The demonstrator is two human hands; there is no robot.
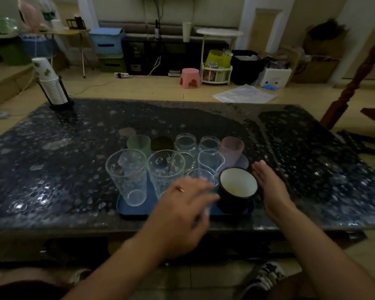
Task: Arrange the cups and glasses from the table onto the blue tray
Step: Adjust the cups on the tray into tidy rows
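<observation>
While the right hand has its fingers straight and together, laid flat against the right side of the black mug, the left hand is too blurry for me to tell whether its fingers are gripping anything; it sits over the front middle of the blue tray, right by a small glass. Mug's on the tray's front right corner, white inside. Front left are two tall clear glasses, one with little cat prints. Behind them it's a back row: green cup, a dark one, two clear jars, and a pink cup. Whole tray sits on the dark speckled table. Stack of paper cups in a holder stands at the far left corner, well apart.
</observation>
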